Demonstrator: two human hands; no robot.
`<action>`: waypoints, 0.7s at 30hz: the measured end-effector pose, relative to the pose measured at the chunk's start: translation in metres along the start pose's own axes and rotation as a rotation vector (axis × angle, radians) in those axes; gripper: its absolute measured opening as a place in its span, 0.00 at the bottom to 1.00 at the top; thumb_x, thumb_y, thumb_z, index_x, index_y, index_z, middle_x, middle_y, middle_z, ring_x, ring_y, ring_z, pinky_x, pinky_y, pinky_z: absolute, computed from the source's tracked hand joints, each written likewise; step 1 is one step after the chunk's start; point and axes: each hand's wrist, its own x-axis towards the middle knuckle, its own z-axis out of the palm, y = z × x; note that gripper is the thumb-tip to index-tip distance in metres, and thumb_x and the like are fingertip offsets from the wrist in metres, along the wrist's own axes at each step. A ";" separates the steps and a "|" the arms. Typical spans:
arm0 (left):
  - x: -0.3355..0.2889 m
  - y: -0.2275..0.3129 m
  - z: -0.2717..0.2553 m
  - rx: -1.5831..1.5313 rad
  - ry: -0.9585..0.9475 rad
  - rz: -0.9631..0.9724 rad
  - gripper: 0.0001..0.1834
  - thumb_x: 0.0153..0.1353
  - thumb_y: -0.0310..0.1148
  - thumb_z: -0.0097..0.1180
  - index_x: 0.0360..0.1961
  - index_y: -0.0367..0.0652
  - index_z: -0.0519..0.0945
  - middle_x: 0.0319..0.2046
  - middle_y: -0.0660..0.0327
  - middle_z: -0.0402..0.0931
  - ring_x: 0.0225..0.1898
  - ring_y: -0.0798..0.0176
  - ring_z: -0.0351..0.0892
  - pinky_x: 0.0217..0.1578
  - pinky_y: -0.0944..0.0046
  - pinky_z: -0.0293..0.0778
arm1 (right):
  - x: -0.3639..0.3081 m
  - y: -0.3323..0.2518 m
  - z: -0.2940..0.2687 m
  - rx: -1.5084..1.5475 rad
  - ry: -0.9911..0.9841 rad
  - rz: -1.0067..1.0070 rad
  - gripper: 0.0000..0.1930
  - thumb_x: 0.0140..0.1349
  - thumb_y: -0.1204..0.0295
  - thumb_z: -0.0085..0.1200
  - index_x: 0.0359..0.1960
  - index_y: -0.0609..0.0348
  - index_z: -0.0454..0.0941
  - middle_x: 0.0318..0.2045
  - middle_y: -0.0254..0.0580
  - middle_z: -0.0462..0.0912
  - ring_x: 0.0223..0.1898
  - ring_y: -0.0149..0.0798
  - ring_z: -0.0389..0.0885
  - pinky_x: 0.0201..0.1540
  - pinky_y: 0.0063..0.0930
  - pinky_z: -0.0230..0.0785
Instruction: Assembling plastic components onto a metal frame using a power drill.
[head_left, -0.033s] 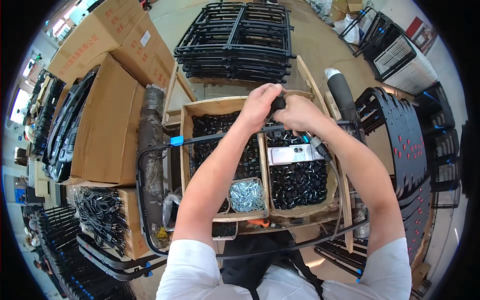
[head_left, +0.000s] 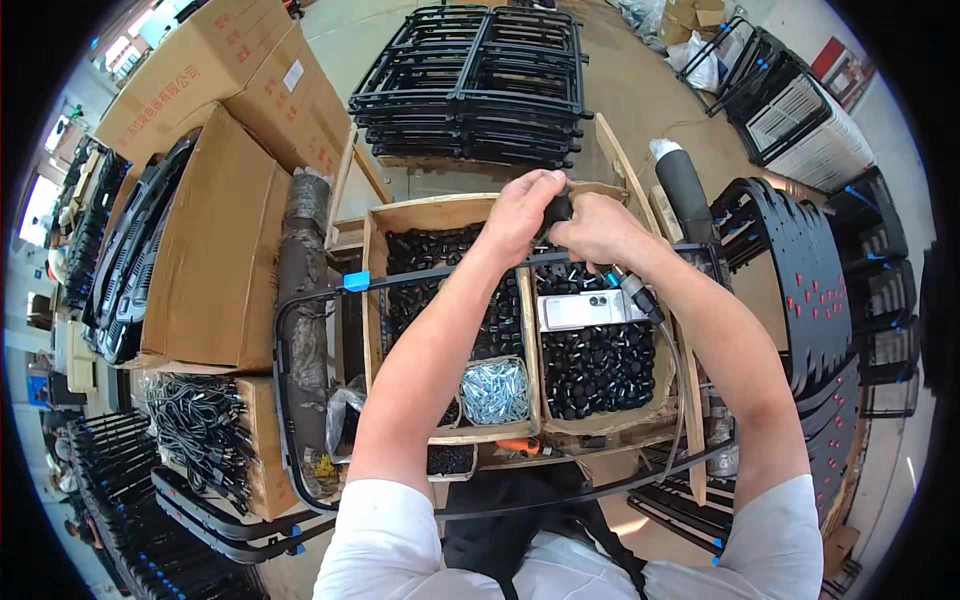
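Observation:
My left hand [head_left: 526, 212] and my right hand [head_left: 598, 228] meet over the far edge of a divided wooden tray [head_left: 531, 345]. Between them is a small rounded black part [head_left: 557, 208], with the fingers of both hands closed on it; its underside is hidden. Beneath my right hand and wrist shows a black hand tool [head_left: 637, 293] with a thin hose or cable; whether the fingers hold it too I cannot tell. A black tubular frame [head_left: 430, 274] with a blue clip [head_left: 356, 281] crosses the tray just below my hands.
The tray holds black knob-like parts [head_left: 595, 370], a box of silver screws [head_left: 494, 390] and a phone [head_left: 580, 311]. An orange-handled tool [head_left: 520, 445] lies at the near edge. Cartons [head_left: 215, 240] stand left, stacked black frames [head_left: 465, 90] ahead, perforated black panels [head_left: 800, 280] right.

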 end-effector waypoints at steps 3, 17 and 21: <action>-0.004 -0.003 -0.010 -0.010 -0.015 0.001 0.15 0.78 0.41 0.56 0.45 0.40 0.85 0.39 0.66 0.82 0.42 0.71 0.78 0.48 0.65 0.76 | -0.001 -0.015 0.006 -0.053 -0.026 0.039 0.17 0.59 0.61 0.57 0.30 0.68 0.84 0.21 0.44 0.86 0.19 0.40 0.86 0.31 0.37 0.80; -0.012 -0.012 -0.014 -0.023 -0.045 0.006 0.16 0.77 0.41 0.57 0.48 0.37 0.84 0.41 0.66 0.82 0.45 0.70 0.77 0.49 0.65 0.75 | 0.002 -0.013 0.012 -0.165 -0.047 0.065 0.22 0.60 0.58 0.56 0.32 0.71 0.84 0.19 0.50 0.85 0.22 0.46 0.87 0.35 0.43 0.80; -0.019 -0.010 -0.010 0.037 -0.058 0.036 0.17 0.78 0.42 0.56 0.49 0.37 0.84 0.42 0.65 0.82 0.46 0.70 0.77 0.51 0.65 0.74 | 0.000 -0.005 0.019 -0.160 -0.034 0.071 0.22 0.61 0.58 0.56 0.36 0.72 0.84 0.20 0.52 0.84 0.23 0.47 0.87 0.35 0.43 0.79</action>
